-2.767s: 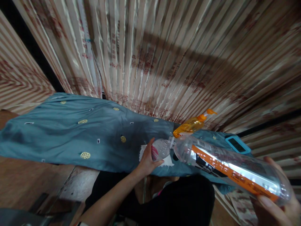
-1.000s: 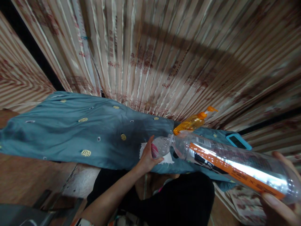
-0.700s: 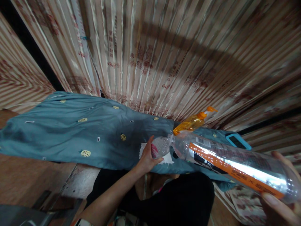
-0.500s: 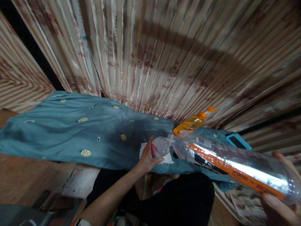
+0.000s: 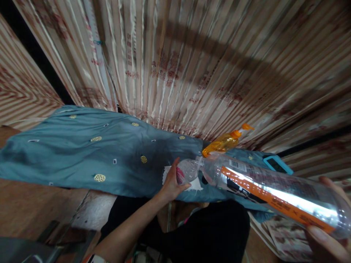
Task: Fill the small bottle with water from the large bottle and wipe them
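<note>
My left hand [image 5: 173, 182] is wrapped round a small clear plastic bottle [image 5: 189, 171] with a pink mark on its side. Under that bottle lies a white paper towel [image 5: 196, 185] with ragged edges. My right hand [image 5: 327, 233], cut off by the frame's right edge, grips the base end of a large clear plastic bottle [image 5: 274, 190] with an orange and black label. The large bottle is tilted, its mouth end at the small bottle's neck; whether the two mouths touch is hard to tell. Whether liquid passes between them I cannot make out.
An orange pump bottle [image 5: 221, 143] stands behind the large bottle. A blue-framed device with a dark screen [image 5: 278, 164] lies at the right. Blue-green pineapple-print cloth [image 5: 120, 146] covers the narrow table, and a pleated curtain [image 5: 175, 73] hangs behind it.
Hardly anything differs. Both hands and both bottles hold nearly the same positions, with only a very slight shift of the view.
</note>
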Action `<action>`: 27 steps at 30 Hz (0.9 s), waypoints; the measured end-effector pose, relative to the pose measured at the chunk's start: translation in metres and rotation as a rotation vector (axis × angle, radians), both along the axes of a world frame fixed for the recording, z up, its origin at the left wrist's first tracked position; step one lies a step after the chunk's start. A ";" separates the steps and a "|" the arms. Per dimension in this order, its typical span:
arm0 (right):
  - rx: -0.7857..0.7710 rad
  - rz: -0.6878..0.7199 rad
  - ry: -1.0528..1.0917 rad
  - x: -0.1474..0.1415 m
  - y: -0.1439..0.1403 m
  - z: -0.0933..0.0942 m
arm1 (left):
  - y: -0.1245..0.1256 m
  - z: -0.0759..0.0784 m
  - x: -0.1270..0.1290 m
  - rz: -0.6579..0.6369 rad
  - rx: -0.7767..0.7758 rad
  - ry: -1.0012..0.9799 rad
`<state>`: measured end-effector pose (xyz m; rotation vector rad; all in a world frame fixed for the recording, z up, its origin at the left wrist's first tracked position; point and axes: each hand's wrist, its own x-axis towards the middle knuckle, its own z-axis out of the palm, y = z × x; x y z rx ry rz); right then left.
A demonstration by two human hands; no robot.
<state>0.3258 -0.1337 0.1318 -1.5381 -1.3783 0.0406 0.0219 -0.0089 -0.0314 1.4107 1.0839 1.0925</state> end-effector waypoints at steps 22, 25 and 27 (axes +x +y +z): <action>-0.025 -0.049 0.099 -0.004 -0.001 0.007 | 0.000 -0.003 0.001 -0.006 0.016 -0.004; -0.092 -0.051 0.103 -0.013 -0.003 0.013 | 0.000 -0.002 0.000 -0.006 0.016 -0.004; -0.102 -0.012 0.023 -0.017 -0.004 0.015 | -0.001 -0.002 0.000 -0.008 0.013 -0.006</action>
